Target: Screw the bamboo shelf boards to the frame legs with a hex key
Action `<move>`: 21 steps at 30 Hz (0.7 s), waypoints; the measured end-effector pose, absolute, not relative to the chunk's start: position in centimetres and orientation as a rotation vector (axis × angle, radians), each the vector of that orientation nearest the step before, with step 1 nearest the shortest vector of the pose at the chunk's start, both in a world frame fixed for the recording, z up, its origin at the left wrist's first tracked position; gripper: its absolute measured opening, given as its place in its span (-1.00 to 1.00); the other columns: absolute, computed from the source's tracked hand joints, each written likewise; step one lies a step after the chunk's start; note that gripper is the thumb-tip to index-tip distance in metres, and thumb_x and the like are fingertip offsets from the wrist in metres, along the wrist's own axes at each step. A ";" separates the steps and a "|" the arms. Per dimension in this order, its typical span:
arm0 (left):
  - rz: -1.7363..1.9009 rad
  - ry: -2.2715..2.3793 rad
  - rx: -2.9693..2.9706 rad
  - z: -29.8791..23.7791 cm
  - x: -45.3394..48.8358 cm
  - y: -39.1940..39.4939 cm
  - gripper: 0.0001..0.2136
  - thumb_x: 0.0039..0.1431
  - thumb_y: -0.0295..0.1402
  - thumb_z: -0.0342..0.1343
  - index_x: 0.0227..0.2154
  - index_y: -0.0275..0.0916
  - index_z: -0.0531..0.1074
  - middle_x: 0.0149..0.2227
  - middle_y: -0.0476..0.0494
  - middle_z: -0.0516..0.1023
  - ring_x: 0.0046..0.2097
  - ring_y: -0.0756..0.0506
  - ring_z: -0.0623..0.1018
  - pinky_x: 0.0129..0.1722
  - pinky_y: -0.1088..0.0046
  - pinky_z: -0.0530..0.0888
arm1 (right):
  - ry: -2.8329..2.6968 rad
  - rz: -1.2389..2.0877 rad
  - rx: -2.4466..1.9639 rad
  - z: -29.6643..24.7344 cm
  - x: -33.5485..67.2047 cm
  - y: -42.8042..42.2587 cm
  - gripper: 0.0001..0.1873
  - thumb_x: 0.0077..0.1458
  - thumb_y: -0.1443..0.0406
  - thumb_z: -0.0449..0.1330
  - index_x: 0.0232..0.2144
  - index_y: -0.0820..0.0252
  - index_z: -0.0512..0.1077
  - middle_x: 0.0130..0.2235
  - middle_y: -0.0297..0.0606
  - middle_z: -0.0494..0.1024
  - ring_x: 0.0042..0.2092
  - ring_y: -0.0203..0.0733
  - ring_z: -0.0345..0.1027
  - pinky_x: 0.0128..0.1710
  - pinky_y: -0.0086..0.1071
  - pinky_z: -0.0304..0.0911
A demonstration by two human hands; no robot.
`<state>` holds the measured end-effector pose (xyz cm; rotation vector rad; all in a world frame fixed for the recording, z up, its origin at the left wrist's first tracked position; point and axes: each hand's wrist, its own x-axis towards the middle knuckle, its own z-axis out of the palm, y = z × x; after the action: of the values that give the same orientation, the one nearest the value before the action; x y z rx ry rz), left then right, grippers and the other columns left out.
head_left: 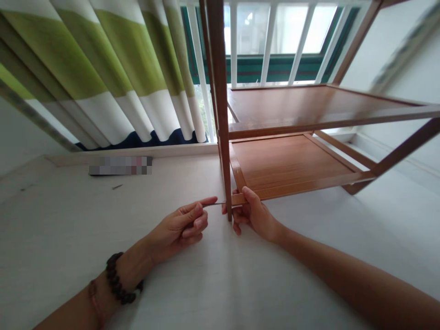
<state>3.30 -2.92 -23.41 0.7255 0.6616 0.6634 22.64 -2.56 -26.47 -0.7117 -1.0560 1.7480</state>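
My left hand [187,224] pinches a thin metal rod [215,204], which looks like a hex key. Its far end meets the outer side of the wooden leg [225,151], near the foot. A dark bead bracelet [118,279] circles my left wrist. From the other side, my right hand [252,213] grips the front rail [285,192] of the lower shelf beside that leg, thumb on top and fingers underneath. Some right fingertips are partly hidden behind the leg. The brown wooden shelf rack [330,117] stands upright with two shelf boards in view.
A blurred-out flat packet [120,166] lies on the pale floor [85,238] by the wall, with a small thin brown piece [117,186] near it. A striped curtain [120,68] hangs at left. White window bars [268,46] rise behind the rack.
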 end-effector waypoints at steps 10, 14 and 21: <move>0.669 0.682 0.633 -23.7 3.7 -3.2 -0.84 0.12 -0.29 0.03 -0.39 -0.31 0.37 -0.60 0.06 0.24 -0.64 0.16 0.20 -0.78 0.74 0.12 | -1.098 1.727 -0.766 -27.0 22.8 -2.3 -0.49 0.03 -0.10 -0.16 -0.42 0.22 0.26 -0.50 -0.30 0.39 -0.68 -0.45 -0.05 -0.71 -0.46 0.18; 0.515 0.641 0.617 -23.5 3.2 -2.8 -0.67 0.13 -0.18 -0.03 -0.63 -0.28 0.19 -0.77 0.15 0.05 -0.75 0.16 0.03 -0.83 0.72 0.03 | -1.103 1.714 -0.784 -26.7 22.8 -2.5 -0.48 0.03 -0.09 -0.15 -0.44 0.24 0.27 -0.51 -0.29 0.39 -0.67 -0.44 -0.03 -0.71 -0.47 0.18; 0.386 0.633 0.652 -23.6 2.2 -2.5 -0.59 0.13 -0.16 -0.05 -0.74 -0.26 0.09 -0.87 0.16 -0.01 -0.83 0.16 -0.08 -0.88 0.69 -0.12 | -1.080 1.724 -0.758 -26.4 22.7 -2.6 -0.50 0.04 -0.08 -0.15 -0.42 0.23 0.27 -0.48 -0.26 0.43 -0.65 -0.43 -0.02 -0.72 -0.46 0.19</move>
<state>2.20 -2.47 -23.64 0.6519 0.6331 0.3857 22.68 -2.61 -26.40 -0.7579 -1.0802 1.7236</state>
